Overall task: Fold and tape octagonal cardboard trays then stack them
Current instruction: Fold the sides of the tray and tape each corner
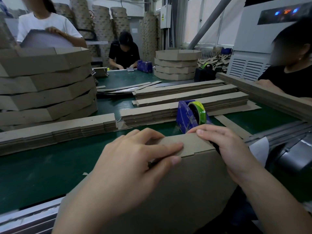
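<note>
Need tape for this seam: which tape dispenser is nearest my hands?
The blue tape dispenser directly beyond the right hand. The second blue dispenser and the black dispenser stand far across the green table.

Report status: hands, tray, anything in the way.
Left hand and right hand both grip tray at overlapping flap. No tape seen on seam. Dispenser just behind, nothing between.
</note>
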Demonstrator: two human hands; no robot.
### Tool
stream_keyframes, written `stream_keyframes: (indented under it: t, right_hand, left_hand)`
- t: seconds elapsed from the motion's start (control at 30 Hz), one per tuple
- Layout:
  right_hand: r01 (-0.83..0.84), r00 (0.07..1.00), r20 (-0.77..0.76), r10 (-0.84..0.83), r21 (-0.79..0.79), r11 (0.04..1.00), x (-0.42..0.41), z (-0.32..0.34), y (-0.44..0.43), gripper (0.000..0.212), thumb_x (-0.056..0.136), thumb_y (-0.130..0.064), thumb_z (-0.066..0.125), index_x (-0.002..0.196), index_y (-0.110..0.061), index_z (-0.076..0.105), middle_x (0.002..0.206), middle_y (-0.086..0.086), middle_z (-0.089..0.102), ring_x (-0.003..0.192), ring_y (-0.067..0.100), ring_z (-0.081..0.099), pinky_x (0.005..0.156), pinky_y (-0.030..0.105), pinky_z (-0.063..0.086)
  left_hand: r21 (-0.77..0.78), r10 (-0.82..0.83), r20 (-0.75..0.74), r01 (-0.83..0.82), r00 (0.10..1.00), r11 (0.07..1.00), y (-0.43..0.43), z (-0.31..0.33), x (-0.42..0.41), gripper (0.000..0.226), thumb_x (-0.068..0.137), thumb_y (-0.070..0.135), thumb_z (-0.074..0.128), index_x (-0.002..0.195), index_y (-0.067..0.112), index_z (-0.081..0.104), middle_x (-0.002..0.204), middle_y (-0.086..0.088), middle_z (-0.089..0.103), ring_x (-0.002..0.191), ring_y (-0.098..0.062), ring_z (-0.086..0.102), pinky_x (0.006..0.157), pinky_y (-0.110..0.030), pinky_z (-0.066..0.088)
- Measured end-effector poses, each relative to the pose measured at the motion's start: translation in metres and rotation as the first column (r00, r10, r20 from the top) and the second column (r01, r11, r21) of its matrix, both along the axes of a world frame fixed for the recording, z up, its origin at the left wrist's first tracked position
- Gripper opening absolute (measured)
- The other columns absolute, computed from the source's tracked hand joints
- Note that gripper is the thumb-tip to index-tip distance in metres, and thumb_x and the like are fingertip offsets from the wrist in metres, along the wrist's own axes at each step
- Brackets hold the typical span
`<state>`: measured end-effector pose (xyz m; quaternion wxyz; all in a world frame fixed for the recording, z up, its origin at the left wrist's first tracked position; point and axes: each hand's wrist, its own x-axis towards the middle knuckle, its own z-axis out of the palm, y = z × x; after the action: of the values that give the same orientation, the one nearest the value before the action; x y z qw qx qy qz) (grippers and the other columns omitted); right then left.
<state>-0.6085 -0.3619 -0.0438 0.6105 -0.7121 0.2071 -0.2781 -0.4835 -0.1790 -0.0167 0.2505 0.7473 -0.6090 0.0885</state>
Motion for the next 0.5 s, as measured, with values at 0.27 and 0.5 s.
stream_keyframes:
  t: [0.27, 0.5]
  right_hand:
    - [0.012, 0.999, -0.033, -0.016, -0.111, 0.994, -0.001, -0.002, 0.002, 0.031, 0.098, -0.022, 0.047, 0.083, -0.026, 0.074, 0.082, 0.0, 0.071, 0.077, 0.012, 0.064, 0.067, 0.027, 0.046]
    - [0.174, 0.985, 0.035, -0.171, -0.284, 0.943, -0.007, -0.001, -0.013, 0.026, 0.094, -0.04, 0.048, 0.089, -0.035, 0.073, 0.089, -0.014, 0.067, 0.083, 0.0, 0.06, 0.073, 0.02, 0.045]
  left_hand:
    - [0.035, 0.019, 0.05, -0.021, 0.999, 0.999, -0.001, 0.001, -0.001, 0.039, 0.088, 0.062, 0.031, 0.117, 0.06, 0.057, 0.109, 0.022, 0.06, 0.094, -0.008, 0.059, 0.066, -0.032, 0.05]
    - [0.053, 0.029, 0.088, -0.034, 0.996, 0.998, -0.001, 0.002, -0.001, 0.039, 0.089, 0.061, 0.031, 0.119, 0.058, 0.056, 0.11, 0.02, 0.06, 0.093, -0.01, 0.059, 0.065, -0.03, 0.048]
